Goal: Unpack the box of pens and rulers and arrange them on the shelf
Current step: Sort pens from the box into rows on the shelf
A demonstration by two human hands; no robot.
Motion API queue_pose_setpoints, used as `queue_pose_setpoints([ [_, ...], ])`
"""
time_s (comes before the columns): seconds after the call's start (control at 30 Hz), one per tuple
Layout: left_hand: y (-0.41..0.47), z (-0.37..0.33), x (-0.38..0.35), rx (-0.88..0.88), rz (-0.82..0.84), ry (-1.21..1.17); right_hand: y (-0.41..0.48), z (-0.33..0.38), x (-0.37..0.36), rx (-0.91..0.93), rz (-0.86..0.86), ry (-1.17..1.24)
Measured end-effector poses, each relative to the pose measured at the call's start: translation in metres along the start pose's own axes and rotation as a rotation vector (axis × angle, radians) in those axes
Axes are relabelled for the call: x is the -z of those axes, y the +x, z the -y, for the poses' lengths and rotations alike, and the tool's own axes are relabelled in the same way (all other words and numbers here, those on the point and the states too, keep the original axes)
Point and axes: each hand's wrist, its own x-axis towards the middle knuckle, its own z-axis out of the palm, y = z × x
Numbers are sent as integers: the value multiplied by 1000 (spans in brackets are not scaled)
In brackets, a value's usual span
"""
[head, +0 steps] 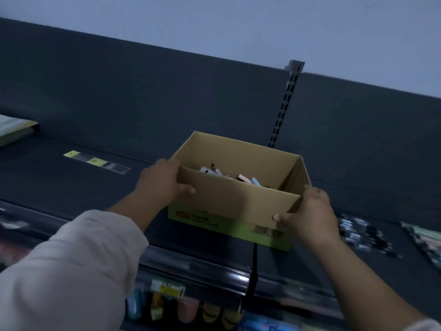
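An open cardboard box with a green band along its base stands on the dark top shelf. Inside it lie several pens, white, pink and pale blue, partly hidden by the near wall. My left hand grips the box's near left corner, thumb across the front wall. My right hand grips the near right corner, thumb on the front face. A ruler in clear packaging with yellow labels lies flat on the shelf to the left of the box.
A row of dark pens and a flat pale green pack lie on the shelf at right. A book stack sits far left. A slotted upright rises behind the box. Lower shelf holds coloured items under a price rail.
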Motion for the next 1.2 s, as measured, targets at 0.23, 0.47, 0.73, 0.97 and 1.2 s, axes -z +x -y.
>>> queue_pose_setpoints([
  [0.23, 13, 18, 1, 5, -51, 0, 4, 14, -15, 1, -30, -18],
  [0.47, 12, 44, 14, 46, -88, -30, 6, 40, -29, 48, -23, -25],
  [0.73, 11, 68, 26, 78, -75, -98, 7, 62, -44, 90, -25, -39],
  [0.97, -6, 15, 24, 78, -121, 205, -2, 48, -34, 157, 56, 92],
  [1.2, -57, -147, -11, -464, -278, 196, -9, 5, -9, 285, 7, 277],
])
